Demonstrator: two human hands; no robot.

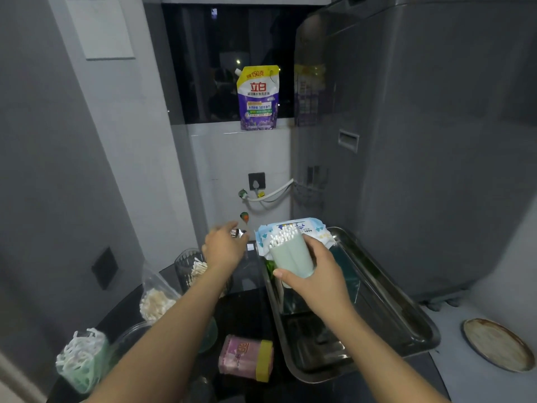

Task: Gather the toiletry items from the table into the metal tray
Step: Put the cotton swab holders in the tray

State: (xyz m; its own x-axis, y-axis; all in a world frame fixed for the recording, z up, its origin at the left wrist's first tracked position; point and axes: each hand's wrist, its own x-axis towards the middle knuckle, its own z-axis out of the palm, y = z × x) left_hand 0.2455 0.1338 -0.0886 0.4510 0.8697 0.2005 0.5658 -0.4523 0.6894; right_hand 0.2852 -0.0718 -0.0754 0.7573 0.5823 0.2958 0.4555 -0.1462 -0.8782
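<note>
My right hand (316,274) grips a pale green cup of cotton swabs (290,254) above the near-left part of the metal tray (406,324). A blue-and-white wipes pack (312,231) lies at the tray's far end. My left hand (223,247) reaches over the dark table's far side, and a small shiny metal item (236,232) shows at its fingertips; whether the fingers hold it is unclear. On the table are a clear cup of swabs (191,267), a plastic bag of swabs (155,301), a bag of floss picks (82,357) and a pink container with a yellow lid (247,357).
A grey washing machine (421,141) stands right behind the tray. A purple detergent pouch (258,97) sits on the window sill. A round plate (497,343) lies on the light surface at right. A clear lid (128,335) lies near the floss picks.
</note>
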